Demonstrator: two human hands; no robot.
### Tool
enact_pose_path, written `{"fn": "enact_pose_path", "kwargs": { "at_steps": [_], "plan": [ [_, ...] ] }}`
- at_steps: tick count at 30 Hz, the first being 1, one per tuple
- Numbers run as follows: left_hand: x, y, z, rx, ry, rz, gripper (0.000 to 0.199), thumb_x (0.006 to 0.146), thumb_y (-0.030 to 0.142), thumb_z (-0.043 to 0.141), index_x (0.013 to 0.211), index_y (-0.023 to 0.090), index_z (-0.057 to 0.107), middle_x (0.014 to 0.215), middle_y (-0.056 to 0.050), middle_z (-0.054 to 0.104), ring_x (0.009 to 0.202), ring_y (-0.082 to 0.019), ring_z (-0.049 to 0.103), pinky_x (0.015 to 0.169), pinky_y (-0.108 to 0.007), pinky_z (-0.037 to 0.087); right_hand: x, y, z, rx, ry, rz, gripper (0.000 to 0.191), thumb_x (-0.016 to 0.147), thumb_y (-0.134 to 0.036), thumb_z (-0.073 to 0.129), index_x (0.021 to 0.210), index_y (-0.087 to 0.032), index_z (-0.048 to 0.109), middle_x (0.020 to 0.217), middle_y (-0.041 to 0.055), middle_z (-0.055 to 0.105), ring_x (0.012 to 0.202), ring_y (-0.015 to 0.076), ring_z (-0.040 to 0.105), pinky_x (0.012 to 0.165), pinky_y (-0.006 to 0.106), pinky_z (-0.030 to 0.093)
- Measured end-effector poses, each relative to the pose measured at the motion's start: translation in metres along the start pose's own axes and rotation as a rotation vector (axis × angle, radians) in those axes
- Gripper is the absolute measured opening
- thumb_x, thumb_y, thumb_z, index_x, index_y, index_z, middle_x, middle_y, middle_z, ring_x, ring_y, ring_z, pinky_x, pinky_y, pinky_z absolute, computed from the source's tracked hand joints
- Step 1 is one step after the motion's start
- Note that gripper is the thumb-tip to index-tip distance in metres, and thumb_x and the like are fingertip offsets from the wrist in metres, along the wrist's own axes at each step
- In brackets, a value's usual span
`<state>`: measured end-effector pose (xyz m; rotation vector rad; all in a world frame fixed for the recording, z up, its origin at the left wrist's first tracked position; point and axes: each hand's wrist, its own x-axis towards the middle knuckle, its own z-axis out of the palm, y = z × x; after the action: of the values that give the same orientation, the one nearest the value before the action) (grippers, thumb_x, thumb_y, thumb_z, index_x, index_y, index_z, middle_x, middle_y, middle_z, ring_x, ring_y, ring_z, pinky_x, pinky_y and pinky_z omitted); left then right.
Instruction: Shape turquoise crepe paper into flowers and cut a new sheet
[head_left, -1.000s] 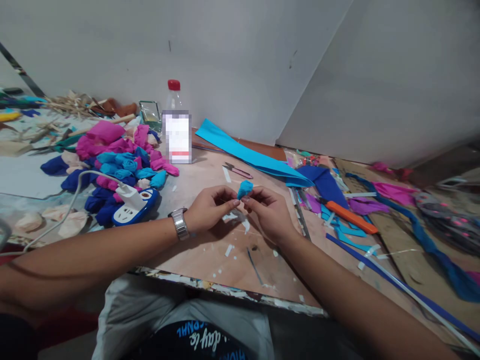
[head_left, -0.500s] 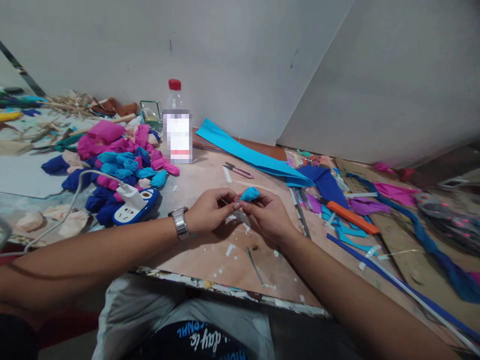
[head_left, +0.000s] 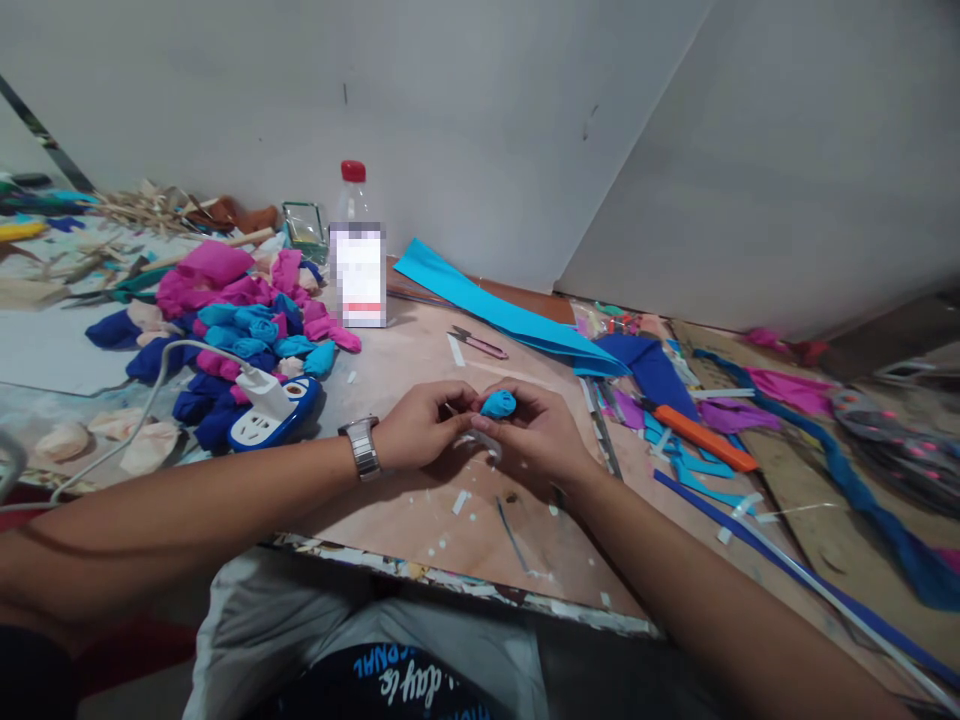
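Note:
A small bright-blue crepe paper rosebud (head_left: 499, 404), its rolled spiral end showing, is held above the table between my two hands. My right hand (head_left: 544, 430) is closed around it, the thumb below and the fingers behind. My left hand (head_left: 420, 422), with a metal watch on its wrist, pinches at the bud's base, where the fingertips of both hands meet. A whitish strip (head_left: 486, 443) shows just under the fingertips; whether it is attached to the bud I cannot tell. Pink-handled thread snips (head_left: 480, 343) lie beyond my hands.
Left are a heap of pink, blue and cream paper buds (head_left: 255, 325), a blue-and-white power strip (head_left: 274, 415) with a cable, and a red-capped bottle (head_left: 354, 205). A folded blue strip (head_left: 487, 305) lies behind. To the right are an orange cutter (head_left: 705, 438) and paper scraps.
The rosebud has tilted in my fingers, so its spiral end now faces me more. Both hands have shifted down very slightly, still together.

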<state>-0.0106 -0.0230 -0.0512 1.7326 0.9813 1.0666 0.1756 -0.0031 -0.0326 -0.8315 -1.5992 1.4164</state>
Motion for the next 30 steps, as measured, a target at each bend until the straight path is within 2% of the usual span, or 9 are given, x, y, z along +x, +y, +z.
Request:
{"fn": "enact_pose_path", "kwargs": {
  "at_steps": [6,9,16,20,24,30],
  "plan": [
    [0.000,0.001,-0.003,0.097,-0.044,0.027,0.011,0.092,0.026,0.063,0.092,0.016,0.068,0.089,-0.002,0.071,0.083,-0.015,0.062,0.078,-0.027,0.046,-0.001,0.005,-0.003,-0.184,0.008,-0.144,0.024,0.072,-0.036,0.088,0.080,-0.019,0.074,0.080,0.0022,0.069,0.074,0.0161,0.060,0.071,0.030,0.047],
    [0.000,0.002,-0.004,0.111,-0.066,0.037,0.011,0.092,0.027,0.063,0.091,0.017,0.067,0.090,-0.003,0.071,0.085,-0.016,0.062,0.080,-0.028,0.046,-0.002,0.003,-0.004,-0.229,-0.004,-0.160,0.020,0.077,-0.037,0.084,0.081,-0.020,0.075,0.081,0.0029,0.069,0.076,0.0172,0.061,0.072,0.031,0.047],
    [-0.002,0.002,-0.002,0.127,-0.064,0.018,0.013,0.093,0.029,0.061,0.089,0.017,0.065,0.088,-0.003,0.070,0.084,-0.016,0.062,0.079,-0.030,0.046,-0.002,0.000,-0.004,-0.195,-0.014,-0.129,0.025,0.073,-0.039,0.087,0.086,-0.021,0.076,0.083,0.0037,0.071,0.077,0.0187,0.062,0.075,0.034,0.050],
    [-0.003,0.002,0.002,0.024,-0.006,0.004,0.018,0.093,0.034,0.061,0.090,0.016,0.063,0.088,-0.003,0.067,0.083,-0.016,0.061,0.077,-0.029,0.047,-0.002,0.000,-0.003,-0.094,-0.049,-0.028,0.031,0.072,-0.041,0.088,0.091,-0.021,0.075,0.088,0.0038,0.072,0.081,0.0193,0.064,0.076,0.035,0.052],
    [-0.003,0.003,0.002,-0.030,0.005,-0.010,0.022,0.093,0.036,0.062,0.087,0.015,0.061,0.083,-0.002,0.064,0.078,-0.014,0.058,0.074,-0.027,0.047,0.000,-0.003,0.000,0.015,-0.002,0.047,0.035,0.065,-0.044,0.092,0.084,-0.021,0.074,0.083,0.0028,0.071,0.077,0.0189,0.064,0.075,0.035,0.054],
    [-0.002,0.007,0.001,-0.031,-0.007,-0.013,0.023,0.094,0.037,0.061,0.088,0.014,0.063,0.083,-0.002,0.065,0.076,-0.013,0.058,0.072,-0.025,0.046,0.002,-0.007,0.002,0.087,0.068,0.074,0.035,0.060,-0.045,0.094,0.075,-0.020,0.074,0.075,0.0014,0.070,0.068,0.0160,0.061,0.067,0.032,0.053]
  ]
}}
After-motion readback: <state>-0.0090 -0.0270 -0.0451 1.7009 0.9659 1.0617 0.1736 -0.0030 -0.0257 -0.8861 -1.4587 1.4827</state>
